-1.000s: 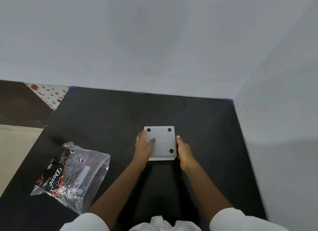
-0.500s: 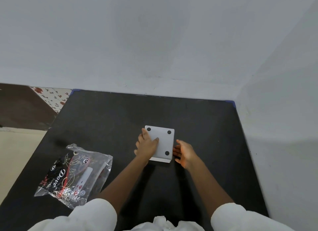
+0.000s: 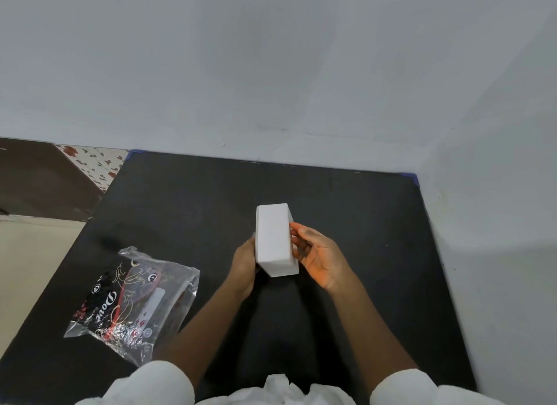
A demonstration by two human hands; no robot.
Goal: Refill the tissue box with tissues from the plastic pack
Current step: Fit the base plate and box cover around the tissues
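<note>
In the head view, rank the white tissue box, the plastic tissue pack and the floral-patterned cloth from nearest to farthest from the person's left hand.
1. White tissue box: held against the left hand, just to its right.
2. Plastic tissue pack: lying on the black table, to the hand's left and nearer the person.
3. Floral-patterned cloth: beyond the table's far-left corner.

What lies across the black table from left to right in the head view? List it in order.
plastic pack → left hand → tissue box → right hand
</note>
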